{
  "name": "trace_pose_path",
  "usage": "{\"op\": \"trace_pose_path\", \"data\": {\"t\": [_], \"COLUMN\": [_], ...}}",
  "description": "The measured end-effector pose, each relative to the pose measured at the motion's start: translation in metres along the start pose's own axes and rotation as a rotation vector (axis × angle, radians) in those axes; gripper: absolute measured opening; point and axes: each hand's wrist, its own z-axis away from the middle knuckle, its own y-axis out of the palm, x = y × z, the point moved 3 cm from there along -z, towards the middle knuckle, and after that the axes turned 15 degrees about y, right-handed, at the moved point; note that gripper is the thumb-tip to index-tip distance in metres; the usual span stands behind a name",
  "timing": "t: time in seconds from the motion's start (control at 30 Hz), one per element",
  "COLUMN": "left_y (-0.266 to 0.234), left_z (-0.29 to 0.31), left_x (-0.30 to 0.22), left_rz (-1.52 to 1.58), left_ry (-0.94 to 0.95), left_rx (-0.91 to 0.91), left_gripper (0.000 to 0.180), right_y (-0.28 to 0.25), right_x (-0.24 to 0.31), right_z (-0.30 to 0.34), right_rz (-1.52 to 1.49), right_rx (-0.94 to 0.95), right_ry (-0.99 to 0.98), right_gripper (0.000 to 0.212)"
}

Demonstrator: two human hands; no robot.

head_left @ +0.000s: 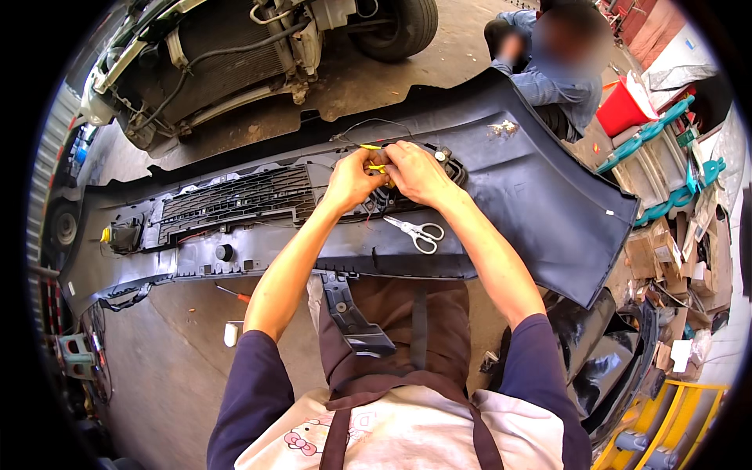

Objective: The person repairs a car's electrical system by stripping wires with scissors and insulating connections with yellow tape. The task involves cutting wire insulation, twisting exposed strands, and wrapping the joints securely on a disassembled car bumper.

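A large black car bumper [540,196] lies inner side up in front of me. Over its middle, my left hand [352,180] and my right hand [423,172] meet with fingers pinched around a small yellow piece [377,168]; its exact kind is hidden by the fingers. A thin dark wire [372,121] loops out beyond the hands. Scissors with white handles [423,237] rest on the bumper, nearest my right forearm. Left of my hands sits a black mesh grille [243,200], set in the bumper. A lamp unit [124,235] is at the bumper's left end.
A car with its front end stripped [227,70] stands beyond the bumper. A person [548,94] crouches at the far right, near a red bin [623,110]. Cardboard boxes [658,251] and a yellow metal frame [674,423] line the right. A screwdriver [235,293] lies on the floor.
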Motion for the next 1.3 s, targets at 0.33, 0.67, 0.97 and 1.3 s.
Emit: {"op": "trace_pose_path", "data": {"t": [0.33,0.67,0.97,1.3], "left_y": [0.012,0.025,0.022,0.031], "left_z": [0.008,0.019,0.027,0.028], "left_x": [0.016,0.041,0.054,0.052], "left_rz": [0.001,0.756,1.015,1.137], "left_ry": [-0.076,-0.225,-0.343,-0.291], "left_rx": [-0.334,-0.108,-0.211,-0.451], "left_gripper": [0.025,0.037,0.024,0.020], "right_y": [0.009,0.004,0.012,0.010], "right_x": [-0.001,-0.003,-0.009,-0.010], "right_z": [-0.006,-0.005,-0.013,-0.010], "right_rz": [-0.173,-0.259,-0.385,-0.264], "right_rx": [-0.023,0.240,0.152,0.119], "right_ry": [0.153,0.363,0.392,0.270], "right_gripper": [0.016,0.023,0.022,0.020]}}
